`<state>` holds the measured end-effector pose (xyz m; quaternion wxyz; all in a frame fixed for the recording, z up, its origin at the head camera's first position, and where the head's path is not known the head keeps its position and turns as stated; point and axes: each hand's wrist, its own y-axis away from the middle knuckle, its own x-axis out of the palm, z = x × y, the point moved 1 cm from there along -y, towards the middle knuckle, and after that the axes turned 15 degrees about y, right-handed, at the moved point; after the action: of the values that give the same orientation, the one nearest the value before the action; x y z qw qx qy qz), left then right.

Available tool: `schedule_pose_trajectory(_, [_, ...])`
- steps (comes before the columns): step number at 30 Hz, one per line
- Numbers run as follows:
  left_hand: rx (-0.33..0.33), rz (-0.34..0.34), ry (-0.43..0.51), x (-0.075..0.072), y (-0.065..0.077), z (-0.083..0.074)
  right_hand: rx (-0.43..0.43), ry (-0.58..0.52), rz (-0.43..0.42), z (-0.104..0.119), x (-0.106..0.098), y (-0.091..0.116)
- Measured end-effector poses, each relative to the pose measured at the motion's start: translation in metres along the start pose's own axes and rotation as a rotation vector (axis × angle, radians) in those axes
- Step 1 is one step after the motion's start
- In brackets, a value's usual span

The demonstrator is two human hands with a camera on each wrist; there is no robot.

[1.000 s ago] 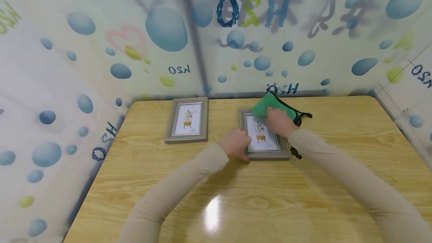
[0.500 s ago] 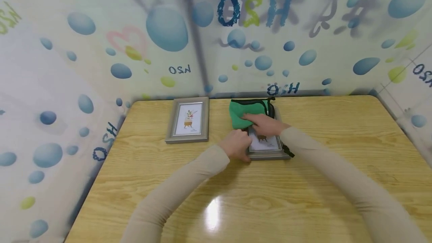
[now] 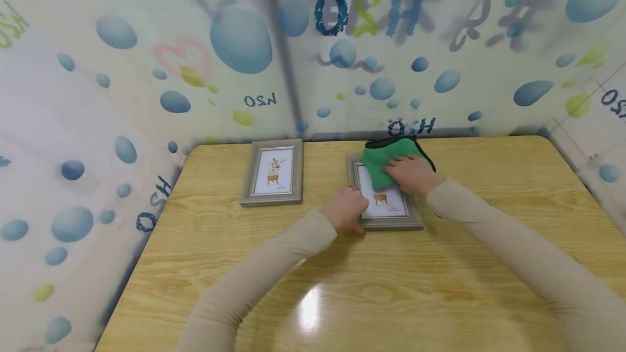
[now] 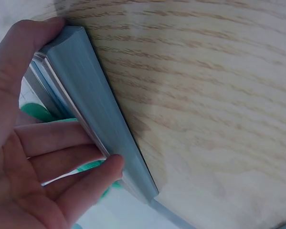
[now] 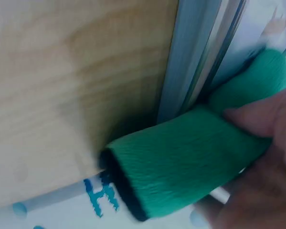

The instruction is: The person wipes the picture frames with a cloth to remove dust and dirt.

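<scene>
A grey picture frame (image 3: 413,216) with a potted-plant print lies face up on the table. My left hand (image 3: 345,209) grips its left side, and in the left wrist view the thumb and fingers bend over the frame's grey edge (image 4: 97,107). With my right hand (image 3: 412,174) I hold a green cloth (image 3: 383,156) with black trim against the frame's upper part. Folds of that green cloth (image 5: 181,162) bunch beneath the right thumb and fingers in the right wrist view, slightly blurred. The cloth hides the top of the print.
To the left, a second grey picture frame (image 3: 273,200) with a similar print lies face up. The wooden table (image 3: 371,287) meets a wall (image 3: 303,80) with blue and green drop patterns at its back edge.
My right hand and the green cloth swept left across the frame, then back right, uncovering its upper left corner. The left hand has stayed on the frame's left side.
</scene>
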<state>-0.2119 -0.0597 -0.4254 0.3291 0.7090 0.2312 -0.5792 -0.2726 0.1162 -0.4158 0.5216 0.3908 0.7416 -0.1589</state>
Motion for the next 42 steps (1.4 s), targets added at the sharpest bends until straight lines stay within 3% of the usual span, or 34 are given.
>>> schedule_pose_trajectory(4, [-0.002, -0.002, -0.005, -0.001, 0.000, 0.000, 0.112, 0.009, -0.033, 0.016, -0.004, 0.006])
schedule_pose_trajectory(10, [0.014, 0.001, -0.012, -0.003, 0.001, 0.001, 0.172, -0.315, -0.059, 0.035, -0.009, -0.003])
schedule_pose_trajectory(15, [0.021, 0.000, -0.006, -0.002, 0.003, 0.005, 0.072, -0.497, -0.058, 0.032, -0.011, -0.012])
schedule_pose_trajectory(21, [0.042, -0.014, 0.073, 0.000, 0.006, 0.011, -0.088, -0.743, -0.058, 0.023, 0.005, -0.016])
schedule_pose_trajectory(24, [0.050, -0.014, 0.090, 0.000, 0.007, 0.012, -0.134, -0.810, -0.031, 0.018, 0.009, -0.012])
schedule_pose_trajectory(28, [0.053, -0.008, 0.105, 0.001, 0.008, 0.012, -0.186, -0.753, -0.004, 0.011, 0.009, -0.005])
schedule_pose_trajectory(33, [0.050, -0.012, 0.104, 0.004, 0.008, 0.011, -0.203, -0.467, -0.053, 0.005, 0.006, 0.006])
schedule_pose_trajectory(37, [0.032, -0.024, 0.096, 0.005, 0.007, 0.010, -0.117, -0.217, -0.040, 0.006, 0.003, 0.017])
schedule_pose_trajectory(42, [0.005, -0.021, 0.095, 0.005, 0.007, 0.008, 0.060, -0.072, 0.031, 0.018, 0.002, 0.027])
